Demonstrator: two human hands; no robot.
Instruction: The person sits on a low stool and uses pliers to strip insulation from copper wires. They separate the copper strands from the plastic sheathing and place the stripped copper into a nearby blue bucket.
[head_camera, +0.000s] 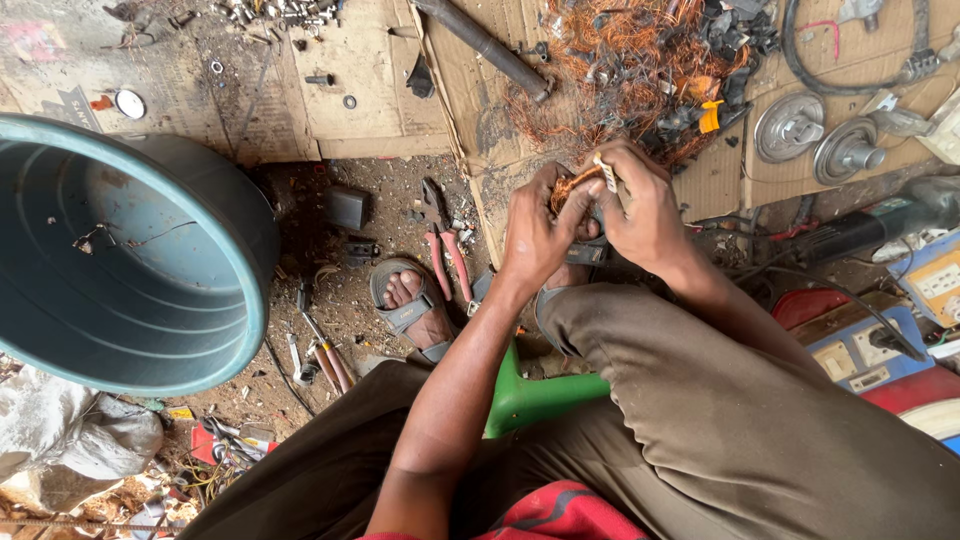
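Head view: your left hand (535, 235) and right hand (640, 205) are close together, both gripping a copper wire bundle (572, 183) beside the big blue tub (120, 255).

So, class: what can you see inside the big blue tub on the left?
Inside the blue tub, only a thin bent wire and a small scrap lie against the bare inner wall. The near wall slopes away under the rim, so the part below it is hidden.

We're in olive-brown trousers (740, 420); red shirt hem (560, 515); grey strap sandal (410, 305); forearms bare, no sleeves.
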